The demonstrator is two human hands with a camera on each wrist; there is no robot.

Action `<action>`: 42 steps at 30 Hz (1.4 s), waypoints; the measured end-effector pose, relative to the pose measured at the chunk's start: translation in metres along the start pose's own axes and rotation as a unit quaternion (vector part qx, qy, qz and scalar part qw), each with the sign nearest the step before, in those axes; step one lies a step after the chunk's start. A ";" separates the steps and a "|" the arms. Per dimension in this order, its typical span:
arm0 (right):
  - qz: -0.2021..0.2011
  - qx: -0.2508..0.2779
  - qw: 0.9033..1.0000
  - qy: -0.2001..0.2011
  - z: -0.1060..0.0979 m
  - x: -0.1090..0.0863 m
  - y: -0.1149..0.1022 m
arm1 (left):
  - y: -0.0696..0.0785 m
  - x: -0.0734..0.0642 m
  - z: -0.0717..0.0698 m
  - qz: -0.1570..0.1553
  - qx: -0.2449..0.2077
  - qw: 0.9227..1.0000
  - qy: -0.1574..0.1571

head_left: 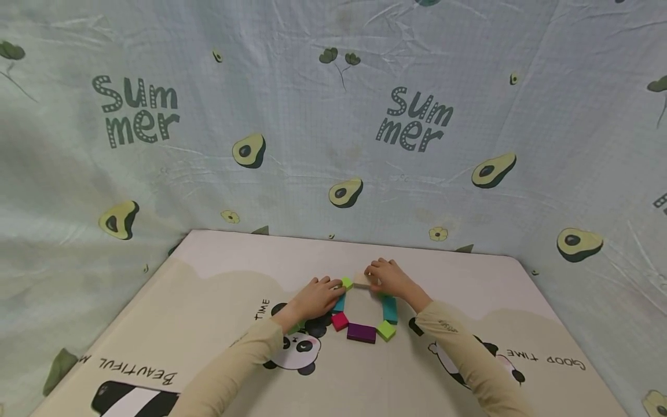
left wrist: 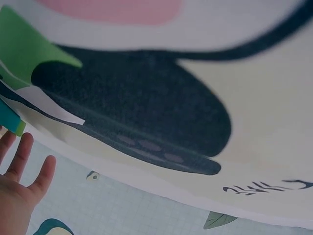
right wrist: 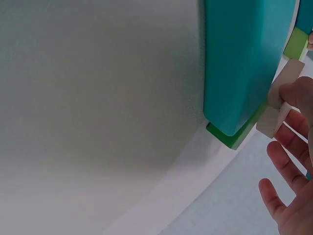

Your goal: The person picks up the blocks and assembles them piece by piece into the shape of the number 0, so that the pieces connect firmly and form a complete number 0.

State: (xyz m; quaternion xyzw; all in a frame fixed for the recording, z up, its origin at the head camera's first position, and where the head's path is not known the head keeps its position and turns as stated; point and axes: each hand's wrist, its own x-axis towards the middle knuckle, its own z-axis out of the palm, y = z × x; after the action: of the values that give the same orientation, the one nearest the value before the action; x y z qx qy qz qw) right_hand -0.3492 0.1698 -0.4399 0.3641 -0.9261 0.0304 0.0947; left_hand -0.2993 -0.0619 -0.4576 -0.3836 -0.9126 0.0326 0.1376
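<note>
Colored toy blocks form a ring in the head view. My right hand (head_left: 391, 278) pinches a plain wooden block (head_left: 361, 281) at the ring's far side; in the right wrist view the thumb lies on the wooden block (right wrist: 289, 78) with fingers behind it. Beside it are a green block (right wrist: 230, 139) and a long teal block (right wrist: 234, 63). My left hand (head_left: 319, 296) reaches over the left teal block (head_left: 339, 304), fingertips at a lime block (head_left: 347, 283). Its fingers look extended and spread in the left wrist view, near a teal block's end (left wrist: 9, 117).
The near part of the ring has a red block (head_left: 340, 321), a purple block (head_left: 361, 333) and a lime block (head_left: 386, 330). Right of the ring's middle lies a teal block (head_left: 389, 310). A panda-print cover (head_left: 219, 307) spreads underneath; a printed curtain (head_left: 292, 104) hangs behind.
</note>
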 end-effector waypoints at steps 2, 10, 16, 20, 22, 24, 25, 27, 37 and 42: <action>0.003 0.002 1.000 -0.002 0.001 -0.001 0.000 | 0.001 0.000 0.000 -0.001 0.004 1.000 -0.002; 0.012 -0.002 1.000 -0.008 0.007 -0.003 0.000 | 0.003 0.000 -0.001 -0.002 -0.004 1.000 -0.006; 0.019 -0.006 1.000 -0.012 0.010 -0.002 0.002 | 0.003 0.000 -0.001 0.001 0.000 1.000 -0.001; 0.020 -0.011 1.000 -0.016 0.010 -0.001 0.002 | 0.003 0.001 0.001 0.000 0.001 1.000 -0.005; 0.020 -0.013 1.000 -0.020 0.009 -0.001 0.002 | 0.003 0.001 0.000 0.000 0.001 1.000 -0.006; 0.020 -0.009 1.000 -0.022 0.008 -0.001 0.002 | 0.003 0.001 -0.001 -0.001 0.002 1.000 -0.008; 0.019 -0.009 1.000 -0.023 0.007 0.000 0.002 | 0.003 0.001 -0.001 -0.001 0.001 1.000 -0.007; 0.017 -0.005 1.000 -0.024 0.006 0.000 0.002 | 0.002 0.002 -0.002 -0.002 0.001 1.000 -0.007; 0.013 0.003 1.000 -0.026 0.002 0.001 0.002 | 0.000 0.001 -0.001 -0.007 -0.004 1.000 -0.008; 0.017 -0.002 0.999 -0.029 0.006 0.002 0.002 | 0.000 0.000 0.000 -0.010 -0.009 1.000 -0.011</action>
State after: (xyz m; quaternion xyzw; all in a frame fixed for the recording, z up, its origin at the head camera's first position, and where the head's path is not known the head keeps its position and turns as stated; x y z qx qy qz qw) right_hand -0.3528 0.1695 -0.4458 0.3488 -0.9345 0.0197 0.0684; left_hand -0.2994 -0.0618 -0.4578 -0.3751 -0.9181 0.0272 0.1248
